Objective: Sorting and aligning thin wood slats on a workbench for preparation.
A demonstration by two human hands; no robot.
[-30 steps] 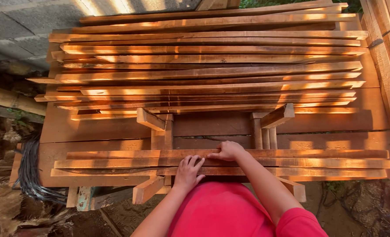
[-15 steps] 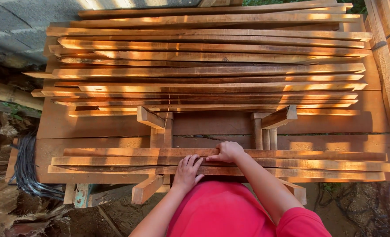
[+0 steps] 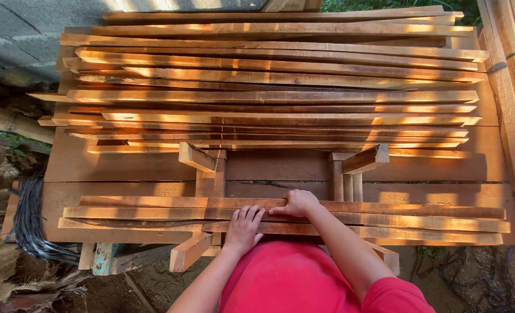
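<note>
A wooden worktop (image 3: 95,168) of broad planks carries everything. Across its far half lies a big stack of long thin wooden strips (image 3: 269,95), laid side by side from the left edge to the right edge. In the middle stand two wooden brackets (image 3: 211,168), each with a slanted block on top, one left of centre and one right. Along the near edge rests a smaller bundle of strips (image 3: 396,220), running the same way. The right hand (image 3: 295,204) sits on top of this bundle, fingers curled over the upper strip and grasping it. The left hand (image 3: 244,227) lies flat just beside it, fingers spread and released, pressing the strips. A coil of black cable (image 3: 28,226) hangs off the near left corner.
</note>
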